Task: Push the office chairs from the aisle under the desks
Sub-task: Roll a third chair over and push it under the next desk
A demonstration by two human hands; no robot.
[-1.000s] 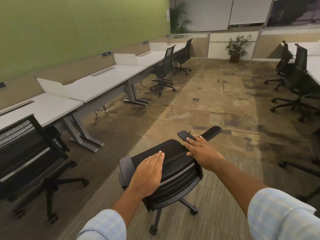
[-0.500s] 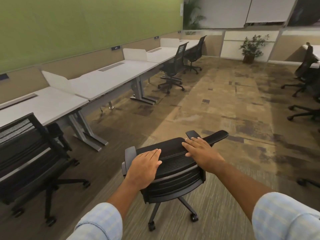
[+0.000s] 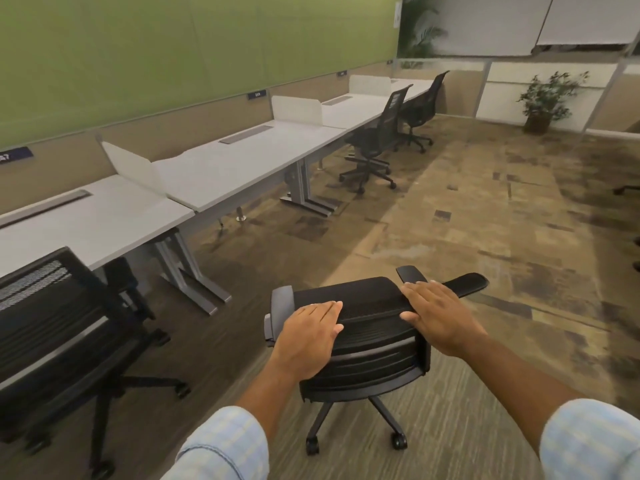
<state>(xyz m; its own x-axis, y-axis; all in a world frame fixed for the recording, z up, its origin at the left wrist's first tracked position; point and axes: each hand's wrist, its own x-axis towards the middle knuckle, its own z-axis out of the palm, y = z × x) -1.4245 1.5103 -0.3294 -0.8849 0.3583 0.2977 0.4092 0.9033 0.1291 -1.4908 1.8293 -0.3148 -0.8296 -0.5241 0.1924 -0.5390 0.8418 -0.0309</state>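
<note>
A black office chair (image 3: 367,344) on castors stands in the aisle right in front of me, its backrest towards me. My left hand (image 3: 308,337) lies flat over the top left of the backrest. My right hand (image 3: 440,315) grips the top right, near the armrest (image 3: 464,284). A row of white desks (image 3: 242,168) runs along the green wall on the left. The desk span straight ahead-left has no chair in front of it.
Another black chair (image 3: 52,334) stands at the near left by the first desk. Two more chairs (image 3: 377,143) sit at the far desks. Grey desk legs (image 3: 194,275) stand on the carpet. A potted plant (image 3: 542,102) is at the back right.
The chair has rolled forward and a little left with both hands on its backrest. The view has swung left, so the desks loom larger and the right-hand chairs have left the frame.
</note>
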